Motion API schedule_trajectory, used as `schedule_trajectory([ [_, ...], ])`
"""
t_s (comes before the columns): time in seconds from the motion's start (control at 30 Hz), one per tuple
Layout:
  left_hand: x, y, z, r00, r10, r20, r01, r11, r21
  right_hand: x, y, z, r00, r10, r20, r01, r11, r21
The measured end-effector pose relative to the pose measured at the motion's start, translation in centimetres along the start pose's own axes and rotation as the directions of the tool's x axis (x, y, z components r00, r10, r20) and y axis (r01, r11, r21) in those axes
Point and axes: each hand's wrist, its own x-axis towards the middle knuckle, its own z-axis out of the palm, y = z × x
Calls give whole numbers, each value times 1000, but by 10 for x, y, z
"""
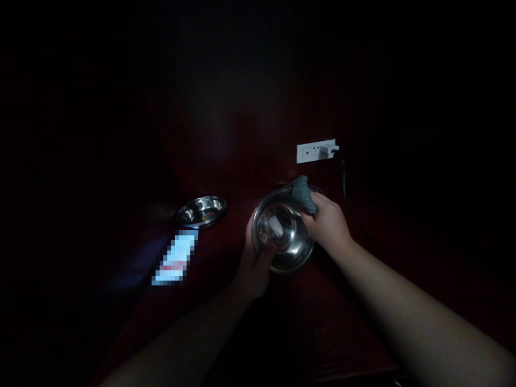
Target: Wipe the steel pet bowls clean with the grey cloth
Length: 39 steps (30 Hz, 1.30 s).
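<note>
A shiny steel bowl (296, 252) is tilted toward me at the middle of the view. My left hand (256, 263) grips its left side, thumb over the inner wall and fingers behind the rim. In my right hand (328, 220) is a bunched grey-green cloth (303, 194), pressed at the bowl's upper right rim. A pale patch shows on the bowl's bottom; I cannot tell whether it is a label or a reflection. Behind the bowl, part of another metal rim shows, mostly hidden.
A second, shallower steel dish (213, 207) stands to the left with a small coloured patch inside. Before it lies a bright, pixelated screen (177, 258). On the back wall a white socket plate (308, 153) holds a plug (329, 150), and a dark cable (344, 180) hangs nearby. The surroundings are very dark.
</note>
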Motion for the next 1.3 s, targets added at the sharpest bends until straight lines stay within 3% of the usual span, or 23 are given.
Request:
schedule_trajectory([
  [0.3,-1,8,6,996,79,-38,-78,997,28,2,-1,-3,999,5,-35,-5,1000,7],
  [0.67,1,8,6,997,71,-39,-70,997,10,2,1,-2,999,41,-35,-41,999,7],
  [0.93,4,9,2,983,111,146,-119,992,45,3,3,-4,997,-29,-68,27,999,-25],
  [1.17,6,11,3,963,-15,268,25,999,-33,5,6,-11,985,-172,-22,170,983,-75],
  [1.3,11,10,0,925,-130,357,180,977,-111,5,2,-14,931,-338,135,350,934,-74],
])
